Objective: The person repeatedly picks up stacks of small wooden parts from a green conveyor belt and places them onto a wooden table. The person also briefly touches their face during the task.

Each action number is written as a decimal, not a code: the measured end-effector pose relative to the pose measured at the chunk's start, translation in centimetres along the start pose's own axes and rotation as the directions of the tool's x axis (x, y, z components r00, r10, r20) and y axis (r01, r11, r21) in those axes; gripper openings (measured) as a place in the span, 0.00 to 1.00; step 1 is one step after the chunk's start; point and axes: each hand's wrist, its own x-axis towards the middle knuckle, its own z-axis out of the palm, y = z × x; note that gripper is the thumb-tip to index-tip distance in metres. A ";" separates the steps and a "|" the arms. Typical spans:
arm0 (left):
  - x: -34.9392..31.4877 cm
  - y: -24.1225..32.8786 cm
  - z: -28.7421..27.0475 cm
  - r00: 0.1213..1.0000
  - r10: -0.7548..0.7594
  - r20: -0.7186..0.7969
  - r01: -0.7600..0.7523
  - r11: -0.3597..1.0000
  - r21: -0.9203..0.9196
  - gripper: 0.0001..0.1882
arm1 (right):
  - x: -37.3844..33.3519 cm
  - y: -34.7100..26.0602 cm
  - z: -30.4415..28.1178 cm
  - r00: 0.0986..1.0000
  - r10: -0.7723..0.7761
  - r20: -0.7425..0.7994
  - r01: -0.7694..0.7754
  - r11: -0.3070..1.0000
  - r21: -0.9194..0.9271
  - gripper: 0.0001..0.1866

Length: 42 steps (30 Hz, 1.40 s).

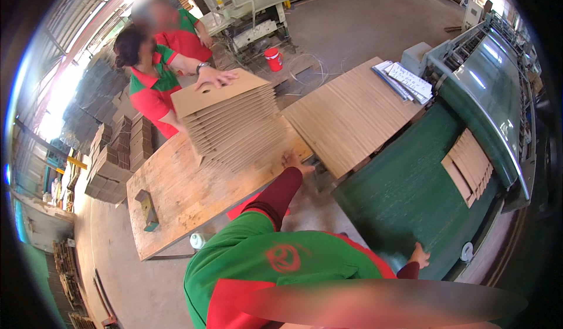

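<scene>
My left hand (297, 162) is open, its fingers spread at the right edge of a wooden table (170, 206). Just beyond it a tall stack of flat brown cardboard boxes (234, 124) stands on that table. A co-worker's hand (216, 78) lies flat on the top of the stack, and their other arm reaches its left side. My right hand (420, 255) is over the near part of a green conveyor belt (387, 206), fingers apart and holding nothing. Farther along the belt rests a small overlapping batch of cardboard pieces (467, 168).
A cardboard-covered surface (352, 115) bears papers (403, 81) at its far end. The machine's roller section (492, 82) rises at the right. On the wooden table sits a tape dispenser-like tool (146, 210). A red jug (273, 59) stands on the floor; bundled cardboard (111, 165) is piled at left.
</scene>
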 end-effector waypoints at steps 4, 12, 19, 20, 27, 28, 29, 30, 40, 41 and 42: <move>0.4 2.0 0.0 0.956 -0.216 0.198 0.157 0.948 0.278 0.78 | 0.7 -0.1 0.8 0.978 0.128 0.165 -0.113 0.989 -0.099 0.68; 1.7 2.9 -1.3 0.907 -0.308 0.288 0.168 0.890 0.424 0.79 | -2.0 -2.4 1.4 0.948 0.233 0.215 -0.153 0.930 -0.334 0.78; 2.1 2.8 -1.0 0.889 -0.346 0.300 0.196 0.880 0.433 0.79 | -1.4 -2.6 1.5 0.939 0.280 0.199 -0.185 0.901 -0.392 0.79; 2.2 2.7 -0.7 0.891 -0.346 0.293 0.201 0.880 0.430 0.79 | -1.3 -2.5 1.7 0.940 0.278 0.198 -0.184 0.902 -0.391 0.79; 2.7 1.5 1.4 0.909 -0.337 0.245 0.220 0.888 0.404 0.79 | -1.0 -2.1 2.0 0.947 0.256 0.192 -0.170 0.911 -0.376 0.79; 2.7 1.4 1.6 0.914 -0.329 0.237 0.220 0.893 0.393 0.79 | -1.2 -2.1 2.0 0.946 0.259 0.193 -0.168 0.905 -0.391 0.80; 2.8 1.3 1.7 0.912 -0.333 0.239 0.223 0.893 0.391 0.78 | -1.3 -2.1 2.0 0.947 0.258 0.191 -0.171 0.909 -0.380 0.79; 2.9 1.3 1.7 0.913 -0.330 0.240 0.224 0.896 0.383 0.78 | -1.5 -2.1 1.9 0.942 0.274 0.195 -0.183 0.904 -0.386 0.79; 3.4 2.0 0.5 0.899 -0.344 0.271 0.213 0.884 0.415 0.77 | -4.7 0.3 1.2 0.937 0.264 0.230 -0.162 0.910 -0.383 0.80; 3.3 2.1 0.4 0.901 -0.354 0.250 0.222 0.873 0.434 0.77 | -4.9 0.4 1.1 0.936 0.262 0.234 -0.156 0.906 -0.393 0.79; 3.2 2.2 0.4 0.901 -0.348 0.260 0.211 0.873 0.440 0.77 | -5.1 0.4 1.0 0.929 0.274 0.246 -0.154 0.896 -0.417 0.79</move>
